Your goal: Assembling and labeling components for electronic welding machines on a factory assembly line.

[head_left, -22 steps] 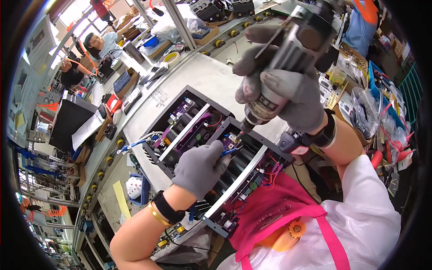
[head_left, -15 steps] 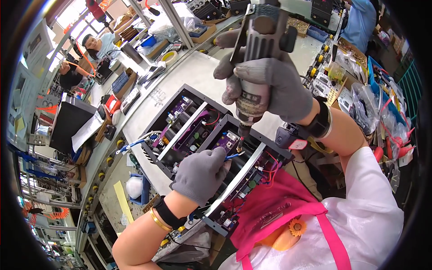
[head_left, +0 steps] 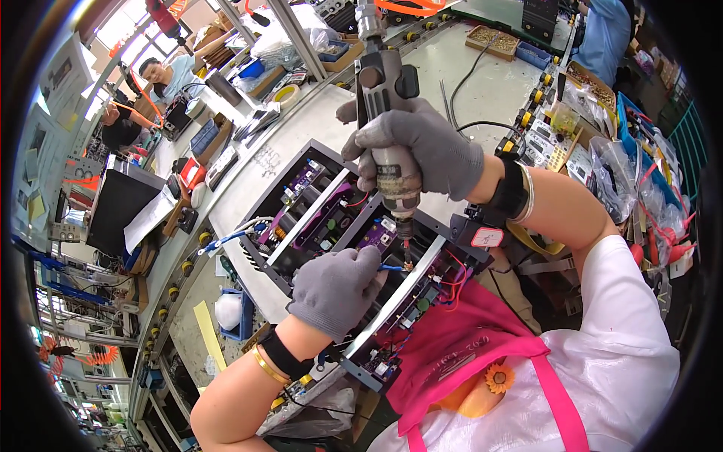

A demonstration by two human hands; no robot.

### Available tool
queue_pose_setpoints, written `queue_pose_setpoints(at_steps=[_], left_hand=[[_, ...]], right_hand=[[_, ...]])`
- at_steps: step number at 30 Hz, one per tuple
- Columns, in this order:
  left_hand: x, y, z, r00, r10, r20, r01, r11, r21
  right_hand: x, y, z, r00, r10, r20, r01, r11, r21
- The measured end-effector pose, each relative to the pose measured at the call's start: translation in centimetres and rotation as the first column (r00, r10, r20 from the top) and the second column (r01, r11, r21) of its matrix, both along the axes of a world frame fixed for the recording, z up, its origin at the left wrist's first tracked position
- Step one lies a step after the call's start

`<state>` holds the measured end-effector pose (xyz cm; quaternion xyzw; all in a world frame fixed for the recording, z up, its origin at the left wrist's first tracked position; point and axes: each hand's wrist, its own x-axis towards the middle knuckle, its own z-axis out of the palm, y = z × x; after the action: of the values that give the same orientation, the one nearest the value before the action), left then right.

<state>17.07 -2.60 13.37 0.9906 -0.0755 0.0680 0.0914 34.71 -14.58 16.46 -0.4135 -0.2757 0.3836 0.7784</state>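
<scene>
The open black chassis (head_left: pixel 301 226) fills the centre of the workbench (head_left: pixel 482 83), its long side running from 11 o'clock to 5 o'clock, with purple circuit boards (head_left: pixel 320 181) and red and blue wires inside; the right hand (head_left: pixel 422 151), grey-gloved, comes in from 3 o'clock with the forearm bent and is wrapped tight around an electric screwdriver (head_left: pixel 388 128); that tool stands nearly upright, its long axis from 12 to 6 o'clock, bit pointing down into the chassis; the left hand (head_left: pixel 335 290), also gloved, reaches up from 7 o'clock, fingers curled and pinching a blue wire (head_left: pixel 392 267) just beside the bit; a silver crossbar (head_left: pixel 399 294) lies close under both hands; small parts bins (head_left: pixel 489 38) sit at 1 o'clock.
</scene>
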Motion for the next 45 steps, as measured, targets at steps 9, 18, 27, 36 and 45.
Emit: queue_pose_setpoints(at_steps=[9,18,27,36,45], left_hand=[[1.2,1.0,1.3,0.931,0.294,-0.217,-0.306,0.952,-0.023],[1.9,1.0,0.8,0.915,0.285,-0.286,-0.310,0.950,-0.047],[4.3,2.7,0.3,0.834,0.282,-0.475,-0.344,0.938,-0.047],[5.4,2.0,-0.8,0.823,0.376,-0.426,-0.291,0.923,0.251],[3.5,1.9,4.1,0.742,0.312,-0.594,-0.567,0.765,-0.306]], right_hand=[[-2.3,2.3,0.5,0.949,-0.078,0.306,0.041,0.991,0.125],[-2.8,2.9,-1.0,0.879,-0.104,0.465,0.076,0.994,0.078],[-3.7,2.7,-0.9,0.847,-0.129,0.516,0.162,0.987,-0.019],[-3.2,4.0,-2.0,0.798,-0.163,0.580,0.223,0.974,-0.032],[-3.6,4.9,-2.5,0.741,-0.131,0.659,0.157,0.987,0.020]])
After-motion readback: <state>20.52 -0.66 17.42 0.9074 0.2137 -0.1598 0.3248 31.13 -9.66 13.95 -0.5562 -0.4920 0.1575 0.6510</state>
